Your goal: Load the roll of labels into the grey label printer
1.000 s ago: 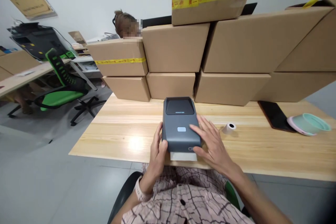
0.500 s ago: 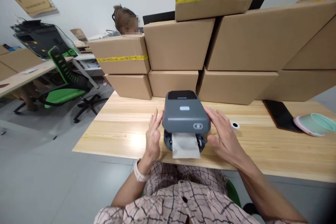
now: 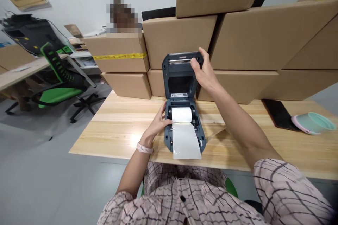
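A dark grey label printer (image 3: 167,140) stands on the wooden table with its lid (image 3: 166,77) raised upright. Inside lies a white label roll (image 3: 181,115), and its paper strip (image 3: 186,142) runs forward over the front edge. My right hand (image 3: 206,70) grips the lid's upper right corner, thumb on the inner side and fingers behind. At the left side of the base, my left hand (image 3: 158,123) holds on, its thumb over the rim beside the roll and its other fingers along the outside, partly hidden.
Cardboard boxes (image 3: 245,45) stand stacked behind the printer along the table's back. To the right lie a black phone (image 3: 280,114) and a mint-green cup (image 3: 314,123) on its side. A green office chair (image 3: 62,93) and another person (image 3: 123,17) are farther left.
The printer's lid has swung up from nearly closed, uncovering the label roll. My right hand rose with it, while my left hand moved up along the base and took hold of its side.
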Available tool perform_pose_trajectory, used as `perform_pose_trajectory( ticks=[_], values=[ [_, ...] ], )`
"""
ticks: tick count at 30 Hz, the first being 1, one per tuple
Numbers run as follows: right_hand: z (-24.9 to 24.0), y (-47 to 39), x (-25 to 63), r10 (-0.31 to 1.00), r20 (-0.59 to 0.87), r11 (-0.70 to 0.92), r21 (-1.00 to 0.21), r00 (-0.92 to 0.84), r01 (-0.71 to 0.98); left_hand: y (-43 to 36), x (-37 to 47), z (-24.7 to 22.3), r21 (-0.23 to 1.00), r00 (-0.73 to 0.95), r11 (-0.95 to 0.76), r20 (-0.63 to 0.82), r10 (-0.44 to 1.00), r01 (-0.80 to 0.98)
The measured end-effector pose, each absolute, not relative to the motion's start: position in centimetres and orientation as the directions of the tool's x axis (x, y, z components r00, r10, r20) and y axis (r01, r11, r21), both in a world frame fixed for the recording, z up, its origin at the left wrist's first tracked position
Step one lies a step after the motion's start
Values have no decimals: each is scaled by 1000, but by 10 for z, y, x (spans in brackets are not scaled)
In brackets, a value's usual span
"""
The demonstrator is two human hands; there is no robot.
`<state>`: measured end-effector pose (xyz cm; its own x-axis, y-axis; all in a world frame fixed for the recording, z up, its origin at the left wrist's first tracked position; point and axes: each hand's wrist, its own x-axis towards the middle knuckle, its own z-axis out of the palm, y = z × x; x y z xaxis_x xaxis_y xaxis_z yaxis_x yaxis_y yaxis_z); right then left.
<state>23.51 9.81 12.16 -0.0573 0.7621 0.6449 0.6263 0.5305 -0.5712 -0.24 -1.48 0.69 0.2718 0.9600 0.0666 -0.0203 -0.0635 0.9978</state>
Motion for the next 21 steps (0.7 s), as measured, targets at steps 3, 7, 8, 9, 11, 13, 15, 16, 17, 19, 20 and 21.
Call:
perform_pose_trajectory(
  ticks=[3, 7, 8, 9, 11, 13, 15, 16, 17, 19, 20, 21],
  values=[
    [119, 73, 234, 653, 755, 585, -456, -56, 670, -17, -1, 8, 994, 234, -81, 63, 970, 67],
    [102, 19, 230, 668, 639, 697, -358, -381, 621, -17, -3, 10, 928, 106, -139, 109, 988, 346],
    [97, 12, 229, 698, 499, 707, -371, -513, 602, -17, -4, 11, 905, 97, -132, 101, 990, 404],
    [92, 9, 227, 711, 337, 702, -382, -617, 601, -17, -5, 12, 887, 100, -118, 81, 992, 446],
    [85, 13, 222, 700, 54, 677, -370, -712, 637, -18, -6, 15, 869, 129, -93, 33, 991, 487],
    [80, 25, 215, 677, -112, 666, -328, -727, 670, -18, -6, 18, 864, 155, -88, 12, 988, 496],
    [76, 37, 207, 659, -186, 667, -305, -729, 680, -19, -6, 21, 865, 184, -105, 14, 983, 490],
    [75, 42, 204, 654, -194, 668, -306, -731, 678, -19, -6, 22, 866, 198, -117, 21, 980, 487],
    [74, 45, 203, 651, -186, 669, -317, -736, 672, -18, -6, 23, 865, 208, -128, 28, 978, 484],
    [74, 48, 203, 632, -145, 677, -374, -761, 633, -18, -6, 23, 864, 213, -138, 37, 976, 485],
    [76, 49, 205, 609, -118, 687, -416, -784, 596, -18, -6, 22, 862, 211, -138, 37, 977, 487],
    [80, 49, 209, 576, -88, 700, -460, -813, 546, -17, -7, 22, 862, 209, -138, 38, 977, 488]
  ],
)
